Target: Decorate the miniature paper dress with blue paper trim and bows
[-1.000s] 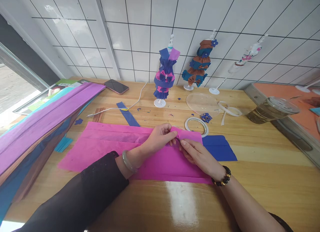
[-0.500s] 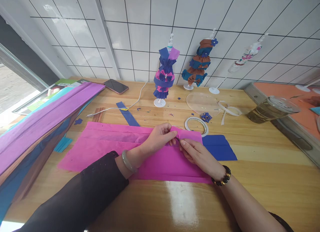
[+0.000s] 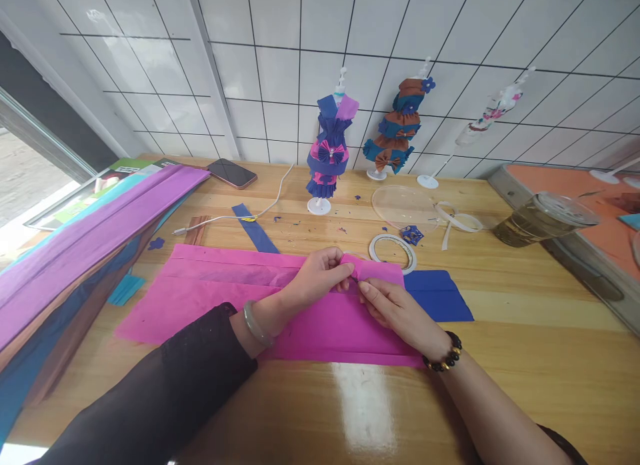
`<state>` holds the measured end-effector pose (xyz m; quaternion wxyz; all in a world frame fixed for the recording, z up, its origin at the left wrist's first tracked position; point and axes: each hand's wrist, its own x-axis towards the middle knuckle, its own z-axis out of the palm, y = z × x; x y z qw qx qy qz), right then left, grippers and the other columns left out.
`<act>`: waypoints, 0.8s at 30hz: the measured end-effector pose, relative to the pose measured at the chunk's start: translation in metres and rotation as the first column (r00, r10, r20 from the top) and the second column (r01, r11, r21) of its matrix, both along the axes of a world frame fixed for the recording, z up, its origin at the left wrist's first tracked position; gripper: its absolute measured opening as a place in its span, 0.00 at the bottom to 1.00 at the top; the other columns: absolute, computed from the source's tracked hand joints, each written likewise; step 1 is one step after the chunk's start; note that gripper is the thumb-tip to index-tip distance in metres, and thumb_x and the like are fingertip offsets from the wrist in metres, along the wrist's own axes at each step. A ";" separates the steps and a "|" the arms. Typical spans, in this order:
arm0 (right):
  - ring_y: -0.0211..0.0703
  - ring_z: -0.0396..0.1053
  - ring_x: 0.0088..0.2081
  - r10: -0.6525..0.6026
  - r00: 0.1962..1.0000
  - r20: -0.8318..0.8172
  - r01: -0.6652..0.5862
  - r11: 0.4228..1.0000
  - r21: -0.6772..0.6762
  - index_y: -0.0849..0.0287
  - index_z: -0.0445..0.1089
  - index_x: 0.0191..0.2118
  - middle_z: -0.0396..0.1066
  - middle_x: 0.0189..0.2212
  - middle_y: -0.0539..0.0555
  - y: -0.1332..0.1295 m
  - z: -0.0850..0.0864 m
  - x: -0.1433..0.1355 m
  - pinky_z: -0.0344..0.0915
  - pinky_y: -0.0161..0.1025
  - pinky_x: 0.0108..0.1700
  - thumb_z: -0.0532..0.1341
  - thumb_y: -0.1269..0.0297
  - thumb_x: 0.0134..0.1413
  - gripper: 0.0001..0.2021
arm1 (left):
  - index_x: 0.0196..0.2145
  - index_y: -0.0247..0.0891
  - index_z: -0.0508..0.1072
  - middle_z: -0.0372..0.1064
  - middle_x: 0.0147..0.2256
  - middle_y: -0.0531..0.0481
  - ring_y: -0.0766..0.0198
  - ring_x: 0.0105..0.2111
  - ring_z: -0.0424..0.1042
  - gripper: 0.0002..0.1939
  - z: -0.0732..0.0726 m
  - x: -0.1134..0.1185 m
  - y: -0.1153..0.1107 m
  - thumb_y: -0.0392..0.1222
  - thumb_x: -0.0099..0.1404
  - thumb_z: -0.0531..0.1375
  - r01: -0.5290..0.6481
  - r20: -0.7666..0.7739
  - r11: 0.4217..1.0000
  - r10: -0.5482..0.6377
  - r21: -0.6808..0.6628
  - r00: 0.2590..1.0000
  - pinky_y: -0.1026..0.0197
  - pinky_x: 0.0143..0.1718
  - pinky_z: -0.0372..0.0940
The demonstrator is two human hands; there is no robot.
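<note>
Underneath everything runs the worktop [image 3: 525, 358], and flat on it, under both hands, lies the pink sheet [image 3: 210, 298], which looks like thin crepe or tissue paper folded lengthwise into layers. Away to the left of the left hand slopes a pile of paper rolls [image 3: 75, 251] in purple, blue and brown. Just right of the right hand, a blue sheet [image 3: 440, 295] peeks from under the pink one. Beyond the hands stand two dressed mannequins [image 3: 330, 151], with a phone [image 3: 233, 173] further left and a cup [image 3: 543, 219] far to the right. A tape roll [image 3: 393, 249] lies just past the fingertips.

The left hand [image 3: 315, 278] pinches a small raised fold at the pink sheet's far edge between thumb and fingers. The right hand [image 3: 395, 308] meets it there, thumb and forefinger closed on the same fold from the near side, the other fingers resting on the paper.

Such paper is probably very light, limp and easy to tear or crease; it should be held by a folded edge, where the layers stiffen it, with a gentle pinch rather than a pull.
</note>
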<state>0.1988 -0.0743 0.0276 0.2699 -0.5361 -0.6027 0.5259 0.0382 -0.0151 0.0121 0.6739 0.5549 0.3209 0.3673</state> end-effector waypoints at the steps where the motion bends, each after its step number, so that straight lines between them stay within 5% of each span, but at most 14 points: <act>1: 0.31 0.46 0.20 0.002 1.000 -0.001 -0.002 1.000 -0.001 0.59 0.59 0.28 0.49 0.19 0.44 0.000 0.000 0.000 0.45 0.31 0.19 0.48 0.48 0.58 0.19 | 0.26 0.34 0.63 0.64 0.18 0.54 0.73 0.19 0.63 0.10 0.000 0.000 0.000 0.43 0.57 0.58 0.000 -0.002 1.000 0.000 -0.002 1.000 0.68 0.22 0.57; 13: 0.32 0.49 0.23 0.085 0.996 0.029 -0.087 0.994 0.061 0.59 0.60 0.27 0.51 0.22 0.46 -0.004 0.005 0.000 0.50 0.31 0.23 0.50 0.51 0.58 0.17 | 0.24 0.34 0.62 0.63 0.18 0.55 0.73 0.18 0.62 0.11 -0.004 0.000 0.005 0.43 0.57 0.58 -0.066 0.087 0.996 0.071 -0.057 0.994 0.69 0.21 0.56; 20: 0.40 0.63 0.33 -0.241 0.970 0.017 0.222 0.917 0.332 0.59 0.66 0.36 0.67 0.31 0.51 0.002 0.002 0.001 0.60 0.35 0.36 0.59 0.55 0.52 0.12 | 0.26 0.35 0.62 0.64 0.16 0.56 0.71 0.15 0.65 0.12 -0.001 0.000 0.001 0.46 0.57 0.58 0.007 0.010 0.999 -0.007 -0.042 1.000 0.70 0.17 0.56; 24: 0.41 0.64 0.34 -0.175 0.984 -0.026 0.175 0.942 0.287 0.59 0.66 0.34 0.68 0.31 0.52 0.003 -0.002 -0.002 0.61 0.37 0.38 0.57 0.56 0.53 0.11 | 0.29 0.36 0.60 0.64 0.14 0.56 0.69 0.14 0.66 0.14 0.000 0.001 -0.003 0.49 0.58 0.58 0.107 -0.037 0.993 -0.108 -0.045 0.993 0.70 0.14 0.57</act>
